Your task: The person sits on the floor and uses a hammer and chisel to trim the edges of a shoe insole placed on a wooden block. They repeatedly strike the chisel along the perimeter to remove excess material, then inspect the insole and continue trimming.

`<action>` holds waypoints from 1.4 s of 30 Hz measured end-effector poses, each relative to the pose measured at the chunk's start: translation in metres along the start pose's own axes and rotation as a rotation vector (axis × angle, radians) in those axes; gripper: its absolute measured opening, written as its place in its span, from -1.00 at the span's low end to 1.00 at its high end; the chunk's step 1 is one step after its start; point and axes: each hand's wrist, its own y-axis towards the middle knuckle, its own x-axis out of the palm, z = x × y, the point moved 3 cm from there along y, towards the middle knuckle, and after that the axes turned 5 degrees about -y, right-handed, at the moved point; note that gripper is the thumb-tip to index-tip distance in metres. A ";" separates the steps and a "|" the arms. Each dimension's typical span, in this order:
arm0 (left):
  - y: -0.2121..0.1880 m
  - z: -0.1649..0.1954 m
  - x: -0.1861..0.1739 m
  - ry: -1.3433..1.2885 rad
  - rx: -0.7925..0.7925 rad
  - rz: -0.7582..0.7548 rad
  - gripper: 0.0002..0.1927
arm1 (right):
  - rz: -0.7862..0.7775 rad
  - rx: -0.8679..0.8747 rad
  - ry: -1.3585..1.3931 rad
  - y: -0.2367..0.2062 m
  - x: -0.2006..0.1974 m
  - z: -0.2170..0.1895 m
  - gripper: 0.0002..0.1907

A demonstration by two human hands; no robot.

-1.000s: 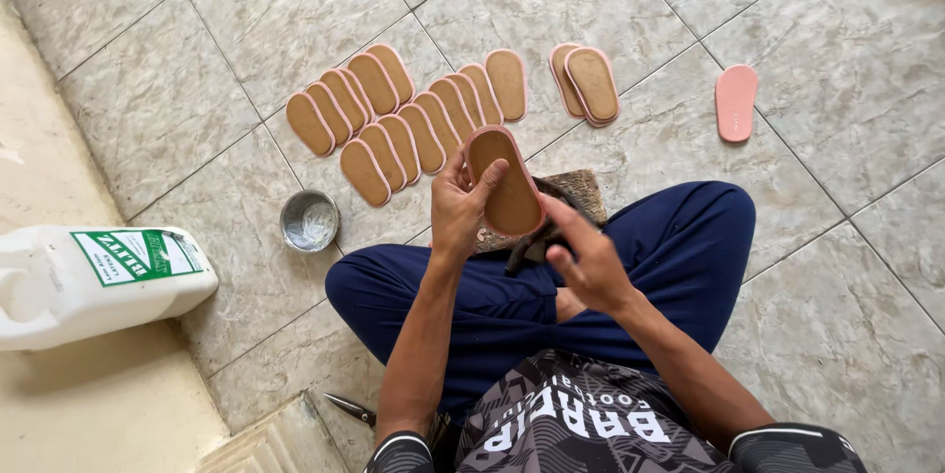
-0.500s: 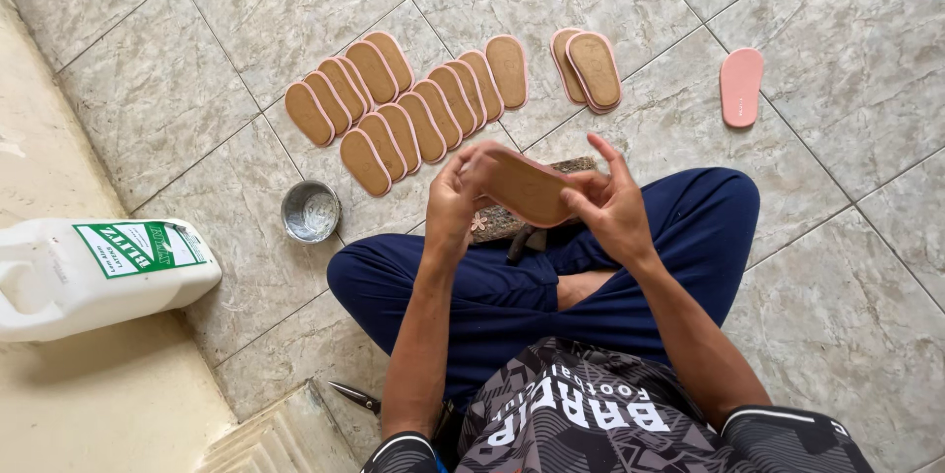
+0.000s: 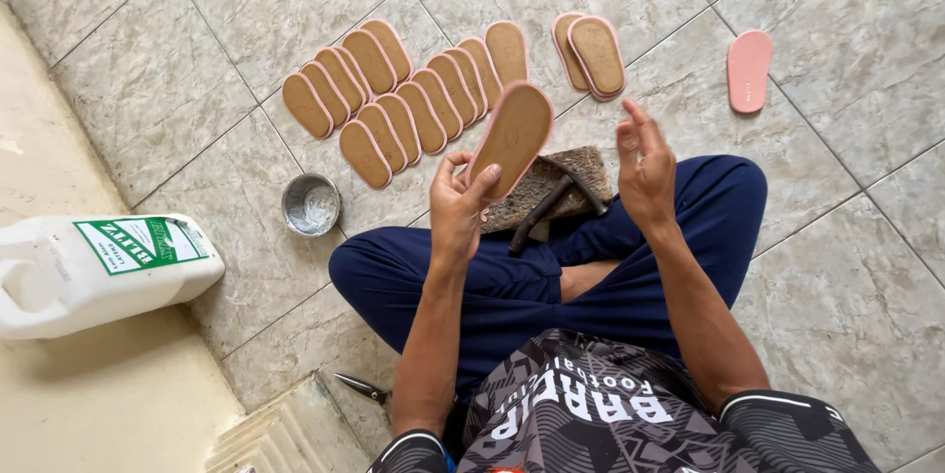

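Seen from the head camera, the left hand (image 3: 458,207) pinches a tan, pink-edged sole (image 3: 512,136) upright over the lap, while the right hand (image 3: 645,173), at its three o'clock, hangs empty, fingers loosely spread.

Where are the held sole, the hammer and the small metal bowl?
held sole (image 3: 512,133), head view, middle of its tan face.
hammer (image 3: 539,215), head view, middle of its handle.
small metal bowl (image 3: 311,204), head view, its inside.

White plastic jug (image 3: 94,271) with green label, lying on its side; small metal bowl (image 3: 311,204); single pink sole (image 3: 749,70); scissors (image 3: 364,389); marbled tile floor (image 3: 866,237).
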 end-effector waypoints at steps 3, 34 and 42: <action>0.003 -0.012 0.009 -0.144 -0.070 -0.033 -0.51 | -0.260 -0.042 0.559 -0.008 0.021 -0.001 -0.29; -0.023 -0.124 -0.050 -0.278 -0.275 0.072 -0.70 | -0.008 -0.443 -0.373 -0.096 0.050 0.036 -0.48; 0.010 -0.059 -0.057 0.835 0.100 -0.167 -0.62 | -0.144 -0.406 -0.675 -0.059 0.063 0.035 -0.24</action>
